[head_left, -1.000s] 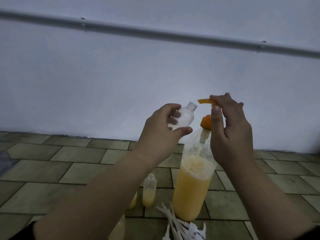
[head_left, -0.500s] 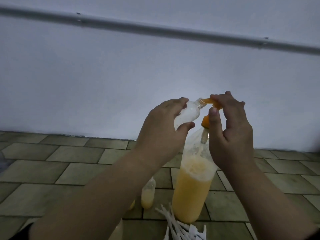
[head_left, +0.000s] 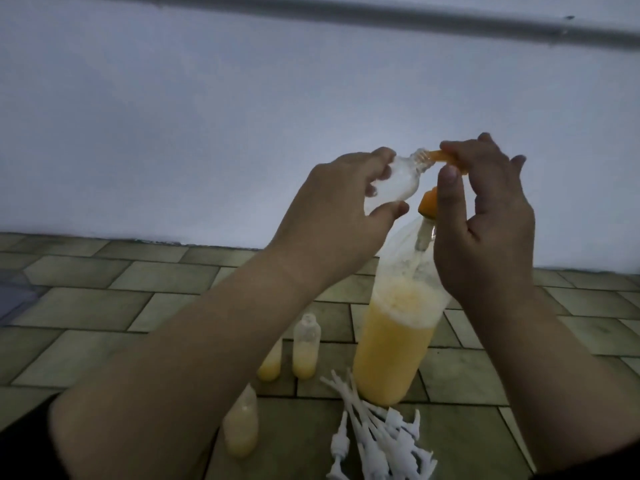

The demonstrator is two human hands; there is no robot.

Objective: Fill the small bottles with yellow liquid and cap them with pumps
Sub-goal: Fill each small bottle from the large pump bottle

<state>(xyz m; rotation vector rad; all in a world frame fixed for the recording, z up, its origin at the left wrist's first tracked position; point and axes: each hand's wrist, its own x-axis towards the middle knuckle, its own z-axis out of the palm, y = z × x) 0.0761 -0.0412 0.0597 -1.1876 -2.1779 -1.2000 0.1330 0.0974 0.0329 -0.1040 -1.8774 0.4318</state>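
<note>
The left hand has brought the empty bottle's mouth onto the spout; left fingers grip it, right hand fingers press the spout, so filling can start.

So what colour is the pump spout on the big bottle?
Orange, seen in the head view: pump spout on the big bottle.

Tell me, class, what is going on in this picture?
A person is filling small bottles from a large pump bottle of yellow liquid standing on the tiled floor. The left hand holds an empty small bottle tilted, its mouth at the orange pump spout, on which the right hand rests. Three partly filled small bottles stand uncapped nearby, beside a pile of white pumps.
</note>
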